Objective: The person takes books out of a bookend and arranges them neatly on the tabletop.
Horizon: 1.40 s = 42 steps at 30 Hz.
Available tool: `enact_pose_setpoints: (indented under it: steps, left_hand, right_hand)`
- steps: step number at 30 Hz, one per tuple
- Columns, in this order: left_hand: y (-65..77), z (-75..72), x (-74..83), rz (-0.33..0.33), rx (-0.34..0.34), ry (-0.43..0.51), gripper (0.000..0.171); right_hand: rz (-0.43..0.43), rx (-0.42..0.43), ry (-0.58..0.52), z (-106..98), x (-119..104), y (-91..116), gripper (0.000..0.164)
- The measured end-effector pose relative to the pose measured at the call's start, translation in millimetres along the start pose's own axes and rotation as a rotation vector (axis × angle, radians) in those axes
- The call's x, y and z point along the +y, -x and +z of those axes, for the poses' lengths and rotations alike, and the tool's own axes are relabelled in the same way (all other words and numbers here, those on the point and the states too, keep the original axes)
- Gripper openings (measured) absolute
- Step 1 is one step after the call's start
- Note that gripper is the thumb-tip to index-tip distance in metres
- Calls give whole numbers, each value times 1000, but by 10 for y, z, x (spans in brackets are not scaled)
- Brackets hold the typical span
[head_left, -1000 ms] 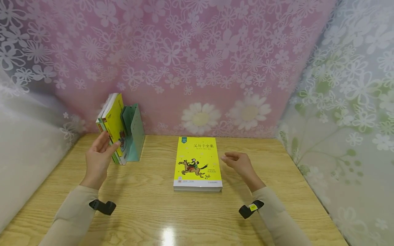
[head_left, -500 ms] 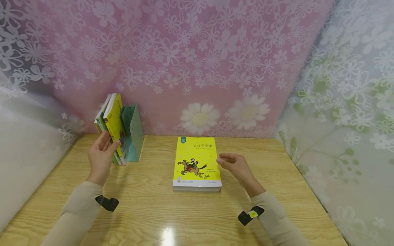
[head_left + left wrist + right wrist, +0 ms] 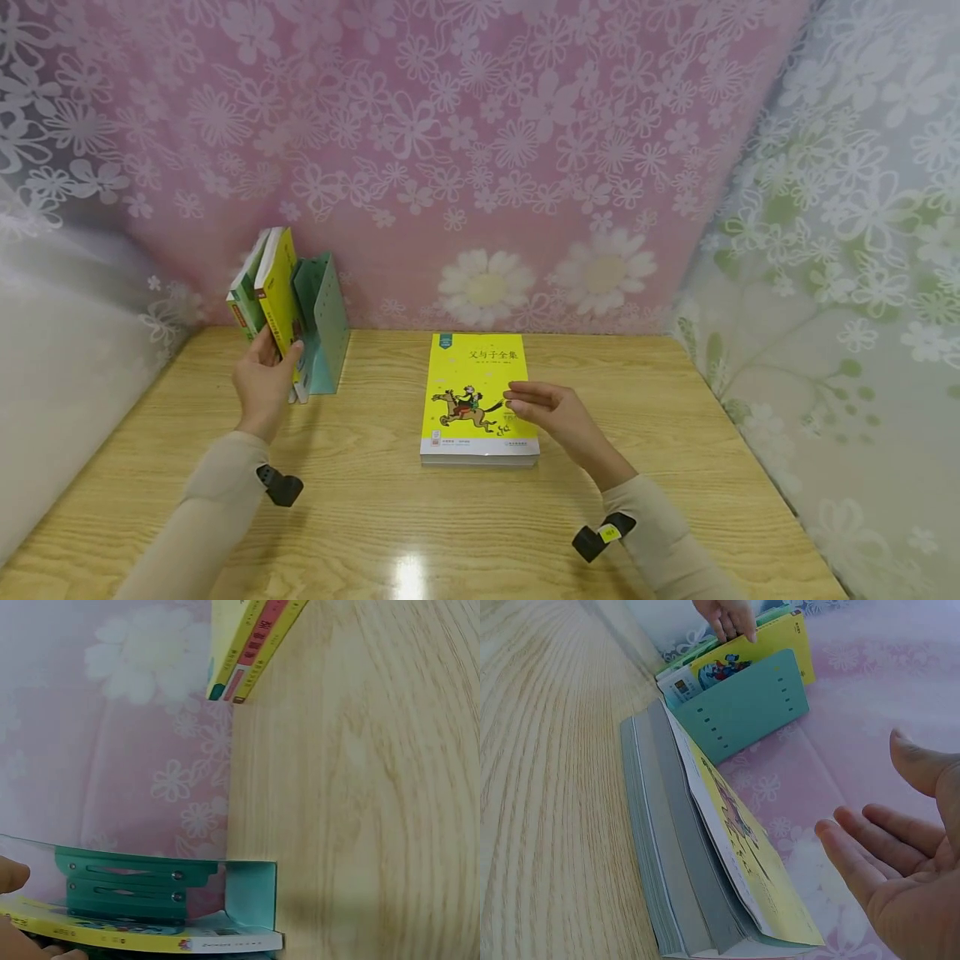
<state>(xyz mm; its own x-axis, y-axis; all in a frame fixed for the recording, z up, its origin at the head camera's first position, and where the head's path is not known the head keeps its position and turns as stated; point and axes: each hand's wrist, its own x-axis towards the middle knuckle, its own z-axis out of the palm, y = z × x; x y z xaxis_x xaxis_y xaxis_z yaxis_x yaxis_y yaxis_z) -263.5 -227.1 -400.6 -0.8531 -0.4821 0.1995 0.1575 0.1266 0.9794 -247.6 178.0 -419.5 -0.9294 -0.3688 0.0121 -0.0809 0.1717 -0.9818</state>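
My left hand (image 3: pixel 262 387) pinches the lower part of an upright yellow book (image 3: pixel 275 287), thumb on its cover and fingers round the spine side. To its left a green book (image 3: pixel 243 308) also stands upright, with a gap between the two spines. A teal metal bookend (image 3: pixel 332 333) rises just right of the yellow book. My right hand (image 3: pixel 566 421) hovers at the right edge of a stack of books whose top one is a yellow book (image 3: pixel 465 367) with a horse rider on it. In the right wrist view those fingers (image 3: pixel 889 836) are extended and hold nothing.
The wooden table (image 3: pixel 360 525) ends at a pink flowered cloth (image 3: pixel 420 167) behind the books. Pale flowered cloth (image 3: pixel 847 292) hangs along the right side. In the left wrist view, the stack's yellow and red spines (image 3: pixel 255 649) face the bookend.
My left hand has moved rightward and taken hold of the yellow book, while the green book has parted from it leftward. My right hand has drifted left over the stack's edge.
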Motion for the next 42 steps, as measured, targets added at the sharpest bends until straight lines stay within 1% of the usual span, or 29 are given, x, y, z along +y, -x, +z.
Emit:
enact_pose_setpoints:
  steps: [3,8,10,15,18,22,29,33,37,42]
  left_hand:
    - [-27,40,-75,28,27,10,58]
    - [-88,102,-212,86,99,7,52]
    - [-106,116,-260,103,126,-28,50]
    - [-135,142,-357,129,183,-155,44]
    - [-145,157,-395,144,204,-198,42]
    - [-160,176,-423,141,225,-231,42]
    - [-172,226,-402,103,261,-259,40]
    - [-170,250,-389,122,289,-274,36]
    - [-170,260,-409,143,318,-302,32]
    - [-160,251,-427,139,315,-311,29]
  right_hand:
    - [-4,-29,-26,20,-5,9,57]
    - [-25,-70,-36,53,-10,28,56]
    - [-38,-82,-34,68,-13,36,55]
    - [-57,-105,-41,95,-12,47,54]
    - [-69,-118,-50,109,-10,51,54]
    - [-85,-125,-61,120,-13,56,53]
    - [-126,-145,-43,130,14,45,52]
    - [-139,-156,-20,136,33,32,52]
    - [-124,-174,-4,156,40,19,53]
    - [-109,-181,2,181,53,2,56]
